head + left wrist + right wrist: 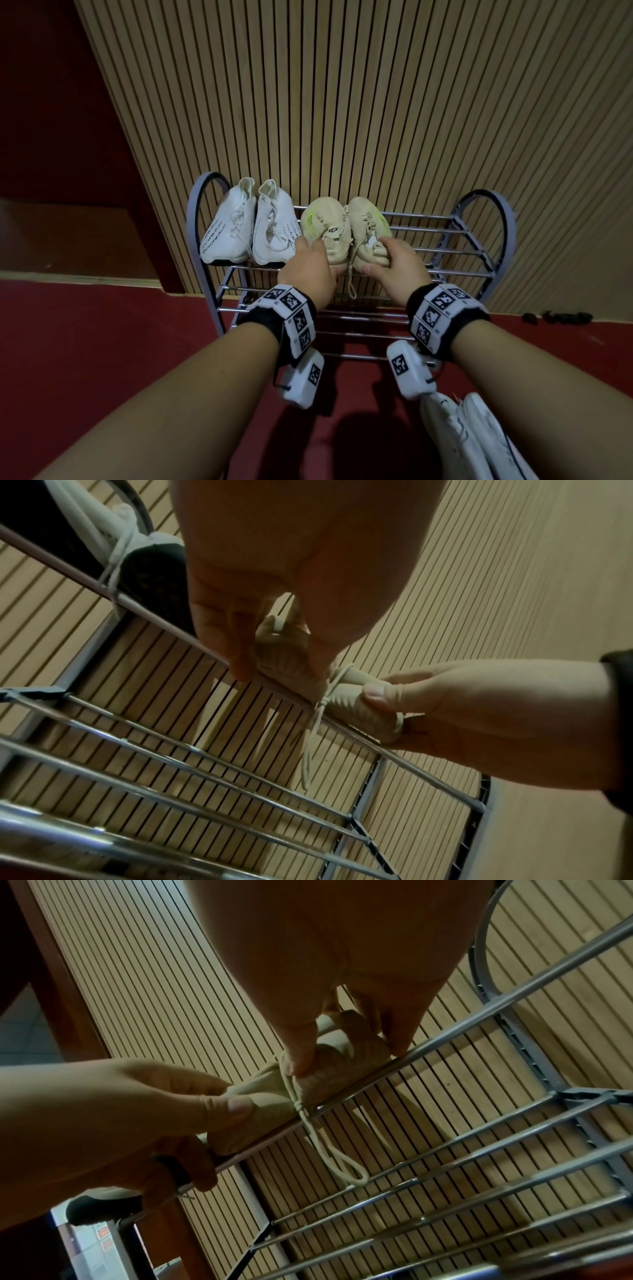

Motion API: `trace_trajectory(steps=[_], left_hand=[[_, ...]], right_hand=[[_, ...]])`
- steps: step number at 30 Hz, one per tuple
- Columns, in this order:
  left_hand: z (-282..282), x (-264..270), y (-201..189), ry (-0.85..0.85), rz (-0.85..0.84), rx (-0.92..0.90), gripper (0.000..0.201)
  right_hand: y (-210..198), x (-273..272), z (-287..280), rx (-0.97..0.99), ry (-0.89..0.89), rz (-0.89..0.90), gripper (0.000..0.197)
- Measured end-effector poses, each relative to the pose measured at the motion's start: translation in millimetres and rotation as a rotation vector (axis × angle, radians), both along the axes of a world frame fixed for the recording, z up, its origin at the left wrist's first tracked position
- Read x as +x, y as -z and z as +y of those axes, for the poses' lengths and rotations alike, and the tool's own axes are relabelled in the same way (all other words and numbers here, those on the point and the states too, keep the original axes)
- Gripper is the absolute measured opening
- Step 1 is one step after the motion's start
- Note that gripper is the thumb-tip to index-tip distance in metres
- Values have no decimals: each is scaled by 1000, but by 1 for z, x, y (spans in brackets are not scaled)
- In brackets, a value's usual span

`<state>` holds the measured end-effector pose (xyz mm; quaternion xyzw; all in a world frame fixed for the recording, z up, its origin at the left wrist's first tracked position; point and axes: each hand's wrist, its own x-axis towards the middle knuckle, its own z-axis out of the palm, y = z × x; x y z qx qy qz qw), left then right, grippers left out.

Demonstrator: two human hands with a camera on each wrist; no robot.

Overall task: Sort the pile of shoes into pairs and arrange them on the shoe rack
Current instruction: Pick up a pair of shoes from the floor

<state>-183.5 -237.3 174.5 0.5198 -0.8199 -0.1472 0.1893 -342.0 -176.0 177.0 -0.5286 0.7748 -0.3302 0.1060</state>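
A beige pair with neon-green marks sits at the middle of the grey rack's (479, 253) top shelf, heels toward me. My left hand (308, 270) grips the heel of the left beige shoe (320, 222), and my right hand (394, 262) grips the heel of the right beige shoe (368, 219). In the left wrist view, thumb and fingers (240, 653) pinch that heel (284, 653) at the front rail. The right wrist view shows the other heel (342, 1064) held the same way. A lace loop (329, 1150) hangs below the rail. A white pair (246, 226) stands at the shelf's left.
The top shelf's right part (445, 236) shows bare rails, and lower shelves (359, 329) show below. More white shoes (472, 435) lie on the red floor by my right forearm. Small dark objects (555, 317) sit on the floor at the slatted wall (342, 102).
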Motion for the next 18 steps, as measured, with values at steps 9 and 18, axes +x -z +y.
trace_trajectory(steps=[9, 18], left_hand=[[1, -3, 3, 13, 39, -8, 59], [44, -28, -19, 66, -23, -206, 56]], right_hand=[[9, -1, 7, 57, -18, -30, 81], [12, -24, 69, 71, -50, -108, 76]])
